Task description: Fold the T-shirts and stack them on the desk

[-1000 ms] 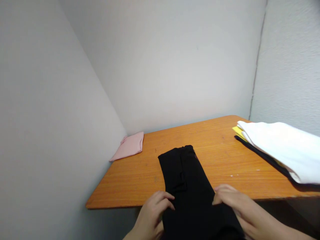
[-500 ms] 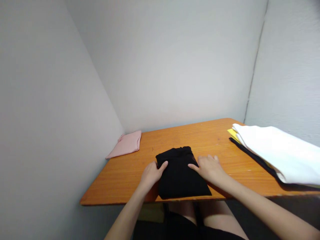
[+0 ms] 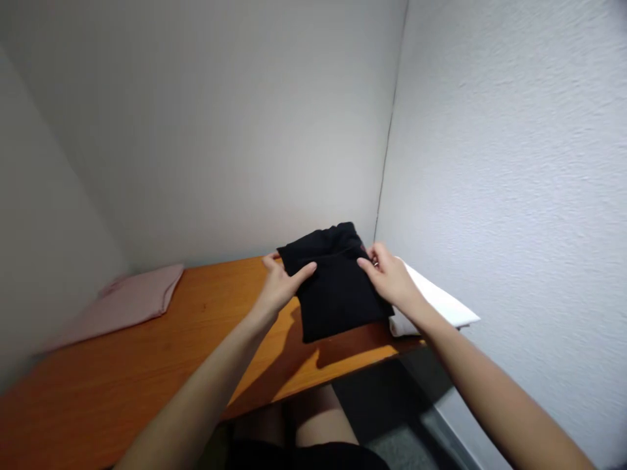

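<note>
A folded black garment (image 3: 337, 294) hangs in the air between my hands, a little above the table, its gathered edge facing away from me. My left hand (image 3: 284, 281) grips its left side, thumb on top and fingers underneath. On the opposite side my right hand (image 3: 386, 271) pinches the edge the same way. Just beyond my right hand lies a folded white cloth (image 3: 438, 300), partly covered by the black garment and my forearm.
The wooden table (image 3: 210, 333) carries a folded pink cloth (image 3: 132, 297) at its far left. Pale walls (image 3: 235, 130) rise behind it and at both sides. A shadow of the garment falls near the front edge.
The black garment has been picked up off the table and carried right, toward the white cloth. My view has turned to the right.
</note>
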Demonstrator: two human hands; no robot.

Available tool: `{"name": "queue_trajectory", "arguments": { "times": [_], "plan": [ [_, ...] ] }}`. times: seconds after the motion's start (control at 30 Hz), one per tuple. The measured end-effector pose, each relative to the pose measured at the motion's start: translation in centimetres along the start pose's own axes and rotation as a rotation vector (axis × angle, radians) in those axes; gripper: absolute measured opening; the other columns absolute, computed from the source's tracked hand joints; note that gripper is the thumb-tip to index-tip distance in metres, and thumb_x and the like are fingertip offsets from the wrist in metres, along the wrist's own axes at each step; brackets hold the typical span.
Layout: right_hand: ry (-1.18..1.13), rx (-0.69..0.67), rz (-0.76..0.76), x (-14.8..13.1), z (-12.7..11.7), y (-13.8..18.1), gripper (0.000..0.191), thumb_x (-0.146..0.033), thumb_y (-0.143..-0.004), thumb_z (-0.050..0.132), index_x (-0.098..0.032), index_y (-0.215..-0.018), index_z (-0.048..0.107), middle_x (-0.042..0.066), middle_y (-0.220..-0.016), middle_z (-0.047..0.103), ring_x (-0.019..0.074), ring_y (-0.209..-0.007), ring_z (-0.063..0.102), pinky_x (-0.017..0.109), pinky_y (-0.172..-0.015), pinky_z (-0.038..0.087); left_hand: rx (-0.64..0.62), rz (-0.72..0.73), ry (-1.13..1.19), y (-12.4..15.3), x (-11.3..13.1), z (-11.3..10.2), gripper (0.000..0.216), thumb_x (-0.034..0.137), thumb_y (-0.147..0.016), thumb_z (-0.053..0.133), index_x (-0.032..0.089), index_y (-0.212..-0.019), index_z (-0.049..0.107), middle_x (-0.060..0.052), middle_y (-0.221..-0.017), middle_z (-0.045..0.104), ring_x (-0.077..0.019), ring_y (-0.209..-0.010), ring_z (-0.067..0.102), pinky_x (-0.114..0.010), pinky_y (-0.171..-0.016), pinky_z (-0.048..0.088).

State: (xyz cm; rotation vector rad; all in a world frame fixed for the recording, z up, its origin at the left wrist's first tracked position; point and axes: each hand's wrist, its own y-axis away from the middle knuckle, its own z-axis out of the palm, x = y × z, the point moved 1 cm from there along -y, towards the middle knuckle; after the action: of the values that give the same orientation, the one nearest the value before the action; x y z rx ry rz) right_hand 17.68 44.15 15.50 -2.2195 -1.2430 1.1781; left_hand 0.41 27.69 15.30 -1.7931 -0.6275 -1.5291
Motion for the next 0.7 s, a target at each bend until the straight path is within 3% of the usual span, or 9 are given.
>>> {"name": "queue_trajectory", "arguments": {
  "times": [0.1,0.17,0.23,0.33,0.43,0.5,0.63,0.7],
  "plan": [
    [0.127,0.166,0.032,3.7,-5.9,-2.1,0.024,-0.046,-0.086,0.051,-0.023,-0.083,0.043,0.0,-0.07,0.053,0.0189,-0.065,0.051,0.028,-0.061,0.034,-0.12,0.026,0.15,-1.7,2.9,6.9,0.093,0.048,-0.071,0.08,0.024,-0.133,0.015,-0.013,-0.114,0.064,-0.022,-0.089,0.068,-0.034,-0.072,0.057],
    [0.216,0.223,0.071,6.8,-8.3,-2.7,0.026,-0.048,-0.084,0.051,-0.023,-0.083,0.044,0.001,-0.072,0.055,0.0204,-0.068,0.052,0.029,-0.063,0.035,-0.167,0.025,0.206,-2.7,3.0,11.1,0.099,0.047,-0.072,0.079,0.025,-0.138,0.009,-0.016,-0.122,0.059,-0.0233,-0.093,0.067,-0.032,-0.069,0.057],
    [0.302,0.214,0.129,10.5,-9.1,-2.4,0.027,-0.049,-0.084,0.052,-0.023,-0.083,0.044,0.003,-0.074,0.056,0.0219,-0.07,0.054,0.03,-0.064,0.036,-0.221,-0.018,0.191,-3.4,1.4,14.9,0.098,0.045,-0.075,0.077,0.029,-0.141,0.006,-0.016,-0.133,0.053,-0.0231,-0.098,0.065,-0.03,-0.069,0.057],
    [0.412,0.06,0.28,16.3,-8.0,-0.2,0.023,-0.045,-0.084,0.053,-0.023,-0.085,0.045,0.004,-0.075,0.059,0.0231,-0.072,0.057,0.03,-0.064,0.038,-0.31,-0.16,0.079,-3.3,-2.9,18.9,0.079,0.039,-0.08,0.072,0.029,-0.139,0.022,-0.014,-0.133,0.052,-0.0222,-0.094,0.065,-0.029,-0.066,0.057],
    [0.46,-0.182,0.413,20.4,-5.7,2.7,0.017,-0.037,-0.086,0.054,-0.021,-0.086,0.049,0.006,-0.076,0.062,0.0236,-0.073,0.06,0.03,-0.065,0.04,-0.332,-0.246,0.008,-2.8,-7.0,20.4,0.073,0.031,-0.076,0.075,0.023,-0.135,0.031,-0.017,-0.123,0.056,-0.0222,-0.075,0.067,-0.034,-0.057,0.057],
    [0.499,-0.261,0.401,21.5,-4.6,3.6,0.017,-0.036,-0.088,0.052,-0.019,-0.092,0.054,0.008,-0.08,0.065,0.0253,-0.076,0.062,0.032,-0.068,0.042,-0.339,-0.258,-0.002,-2.7,-8.4,20.5,0.072,0.03,-0.076,0.075,0.024,-0.133,0.032,-0.016,-0.12,0.057,-0.0202,-0.066,0.066,-0.035,-0.054,0.057],
    [0.654,-0.174,0.23,19.8,-3.3,2.0,0.043,-0.042,-0.091,0.048,-0.011,-0.12,0.055,0.02,-0.109,0.063,0.0344,-0.103,0.059,0.043,-0.085,0.044,-0.353,-0.294,0.009,-3.0,-8.4,20.5,0.073,0.035,-0.077,0.074,0.025,-0.134,0.029,-0.016,-0.122,0.054,-0.0182,-0.06,0.064,-0.037,-0.05,0.057],
    [0.602,-0.168,0.169,18.2,-2.3,0.6,0.054,-0.048,-0.094,0.042,-0.011,-0.132,0.051,0.021,-0.125,0.057,0.0367,-0.118,0.051,0.049,-0.094,0.041,-0.351,-0.324,0.013,-3.0,-7.9,20.7,0.073,0.042,-0.08,0.07,0.025,-0.136,0.027,-0.018,-0.123,0.053,-0.0185,-0.059,0.064,-0.038,-0.05,0.057]
  ]
}}
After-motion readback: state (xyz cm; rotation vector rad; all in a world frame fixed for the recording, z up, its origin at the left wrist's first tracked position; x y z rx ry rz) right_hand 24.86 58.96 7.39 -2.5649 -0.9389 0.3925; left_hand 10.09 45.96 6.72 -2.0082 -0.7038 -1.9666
